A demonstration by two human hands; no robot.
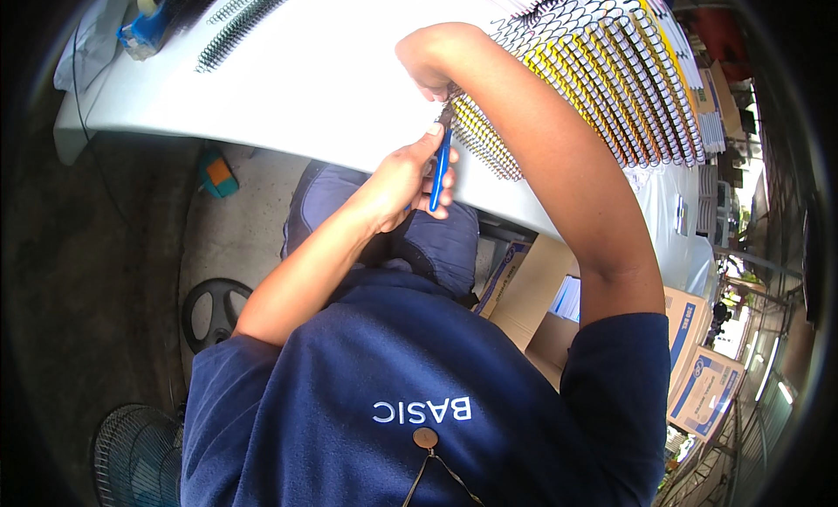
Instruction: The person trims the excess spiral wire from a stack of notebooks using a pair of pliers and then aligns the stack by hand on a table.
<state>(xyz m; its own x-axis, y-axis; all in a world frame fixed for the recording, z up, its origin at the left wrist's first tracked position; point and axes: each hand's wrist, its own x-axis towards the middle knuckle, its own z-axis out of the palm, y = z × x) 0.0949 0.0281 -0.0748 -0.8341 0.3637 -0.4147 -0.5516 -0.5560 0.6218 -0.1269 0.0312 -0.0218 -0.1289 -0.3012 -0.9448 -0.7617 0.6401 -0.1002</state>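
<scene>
Bare hands at the near edge of a white surface (pixel 288 96), seen from above. Left grip (pixel 406 177): folded round blue-handled pliers (pixel 442 171), with the thumb laid along the tool near its pivot and the fingers curled behind the handles. Handles inside the palm, partly covered; spread of the dark metal jaws too small to tell. Position of the pliers: upright in the view, with handles below the surface's edge and tip directed away from the body, close to the left end of a row of coil-bound books (pixel 602 88). Contact between tip and coil not possible to make out.

Right grip (pixel 429 62): bent sharply at the wrist, back of the hand uppermost, fingers turned down beside the tip of the pliers. Fingertips mostly hidden; cannot tell whether spread, pressed together or pinching a coil. Right forearm passing over part of the books, with black coils and yellow edges visible to either side.

Farther left on the surface: loose black coils (pixel 236 40) and, near the corner, a blue tape dispenser (pixel 144 34). Below the surface, to the right: an open cardboard carton (pixel 517 302). At lower left: a fan (pixel 135 455).
</scene>
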